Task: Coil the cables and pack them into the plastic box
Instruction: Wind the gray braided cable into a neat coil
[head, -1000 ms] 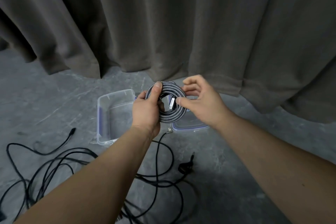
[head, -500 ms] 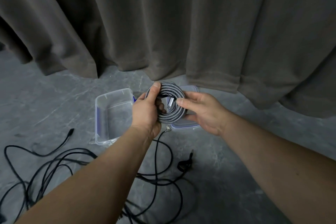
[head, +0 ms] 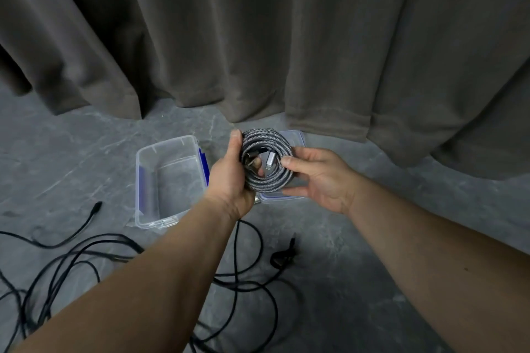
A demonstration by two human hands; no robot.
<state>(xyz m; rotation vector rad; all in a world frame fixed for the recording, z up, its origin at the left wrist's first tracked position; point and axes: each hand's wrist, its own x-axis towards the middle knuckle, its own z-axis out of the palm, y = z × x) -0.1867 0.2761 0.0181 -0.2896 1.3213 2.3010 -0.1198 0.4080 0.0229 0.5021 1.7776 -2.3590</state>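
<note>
A grey braided cable point(head: 269, 180) is wound into a tight round coil, held above the floor. My left hand point(head: 229, 178) grips the coil's left side, thumb over the top and fingers through the middle. My right hand point(head: 318, 175) pinches the coil's right side, with its thumb pressing beside a silver plug point(head: 269, 162). The clear plastic box point(head: 146, 180) with blue clips stands open on the floor just left of my left hand. Nothing lies inside it. Its clear lid point(head: 295, 137) lies on the floor behind the coil, mostly hidden.
Loose black cables point(head: 86, 255) sprawl tangled over the grey floor at the lower left and under my forearms. A small black knotted cable end point(head: 284, 256) lies between my arms. A heavy grey-brown curtain point(head: 258, 37) hangs along the back.
My right hand's fingers have gone from raised above the coil's right edge to wrapping under it, thumb on top. Coil and left hand barely moved.
</note>
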